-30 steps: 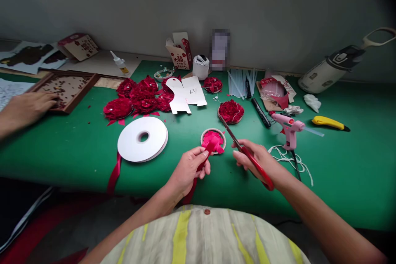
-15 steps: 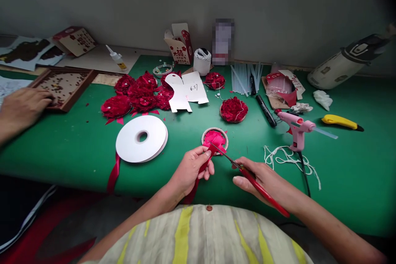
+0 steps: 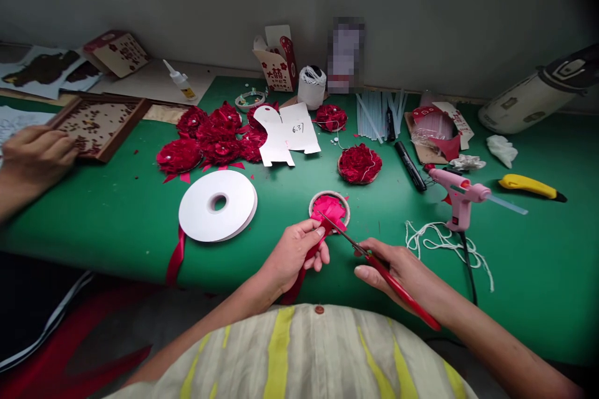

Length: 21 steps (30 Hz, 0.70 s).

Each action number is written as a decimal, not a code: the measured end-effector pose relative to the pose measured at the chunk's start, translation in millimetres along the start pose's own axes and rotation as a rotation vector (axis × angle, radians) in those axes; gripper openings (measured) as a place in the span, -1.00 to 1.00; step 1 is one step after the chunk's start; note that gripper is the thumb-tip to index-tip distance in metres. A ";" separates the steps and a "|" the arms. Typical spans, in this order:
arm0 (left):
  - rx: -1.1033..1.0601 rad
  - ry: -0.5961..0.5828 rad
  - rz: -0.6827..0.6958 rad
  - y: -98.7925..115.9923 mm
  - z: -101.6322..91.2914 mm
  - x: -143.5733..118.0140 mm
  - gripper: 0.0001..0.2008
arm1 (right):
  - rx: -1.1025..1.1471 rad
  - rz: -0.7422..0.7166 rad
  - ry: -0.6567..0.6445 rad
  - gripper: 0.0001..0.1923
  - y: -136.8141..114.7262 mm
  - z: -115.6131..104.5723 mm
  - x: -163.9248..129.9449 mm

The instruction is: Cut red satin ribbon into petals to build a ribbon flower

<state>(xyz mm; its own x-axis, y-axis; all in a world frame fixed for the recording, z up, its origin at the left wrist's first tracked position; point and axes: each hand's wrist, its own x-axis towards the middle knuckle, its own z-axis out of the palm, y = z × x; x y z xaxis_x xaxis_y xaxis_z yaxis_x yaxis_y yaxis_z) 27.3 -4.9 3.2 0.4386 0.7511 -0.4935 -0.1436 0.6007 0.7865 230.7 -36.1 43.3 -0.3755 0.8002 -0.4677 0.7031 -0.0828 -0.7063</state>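
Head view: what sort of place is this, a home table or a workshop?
Probably a handicraft workbench for making ribbon flowers. A green table holds finished red flowers, a ribbon spool and a pink glue gun, and another person's hand rests at a tray.

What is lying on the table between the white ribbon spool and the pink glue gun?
In the head view, between the spool and the glue gun lies a ring holding pink ribbon pieces; the scissors tips reach it.
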 end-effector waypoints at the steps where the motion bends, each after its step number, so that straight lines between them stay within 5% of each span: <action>1: 0.002 0.001 -0.002 0.1 -0.1 0.2 -0.77 | -0.005 0.001 0.001 -0.59 1.0 0.2 0.1; 14: -0.017 0.028 -0.086 4.6 -5.5 -1.9 -0.77 | -0.058 0.016 0.102 -0.64 16.4 5.0 12.1; 21: -0.014 0.046 -0.019 12.2 -10.9 -16.0 -0.88 | 0.025 0.009 -0.010 -0.64 2.3 -7.2 -2.9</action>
<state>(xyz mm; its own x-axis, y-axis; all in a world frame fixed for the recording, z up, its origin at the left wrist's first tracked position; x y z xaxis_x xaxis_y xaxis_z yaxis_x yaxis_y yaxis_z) 8.9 -6.6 16.6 0.4006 0.7508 -0.5252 -0.1482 0.6187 0.7715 237.7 -34.3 46.9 -0.3752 0.7934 -0.4794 0.6913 -0.1051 -0.7149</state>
